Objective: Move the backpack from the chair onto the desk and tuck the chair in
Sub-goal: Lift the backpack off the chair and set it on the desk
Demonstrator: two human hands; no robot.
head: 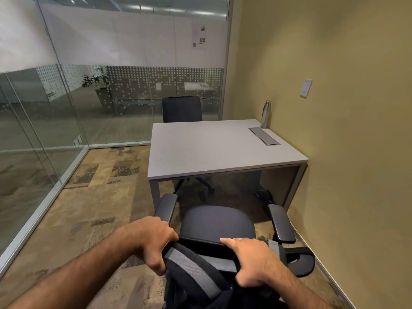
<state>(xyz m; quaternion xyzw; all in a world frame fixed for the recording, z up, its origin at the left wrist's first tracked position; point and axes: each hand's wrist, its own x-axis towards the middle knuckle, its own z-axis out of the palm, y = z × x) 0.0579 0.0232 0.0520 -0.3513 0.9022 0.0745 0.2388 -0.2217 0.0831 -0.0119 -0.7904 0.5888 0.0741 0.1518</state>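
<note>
A black office chair (217, 221) with two armrests stands in front of the grey desk (207, 150), its seat bare and just outside the desk's near edge. A black backpack (196, 279) with grey padded straps hangs over the chair's backrest, close below me. My left hand (153, 239) is closed around one grey strap at the upper left of the backpack. On the right, my right hand (252, 262) curls over the backpack's top, fingers pointing down. A black strap loop (299, 260) sticks out to the right.
A steel bottle (265, 114) stands at the desk's far right corner beside a metal cable hatch (264, 136). A second dark chair (181, 109) sits behind the desk. Glass walls (44, 121) close the left and back; a yellow wall (345, 130) runs along the right.
</note>
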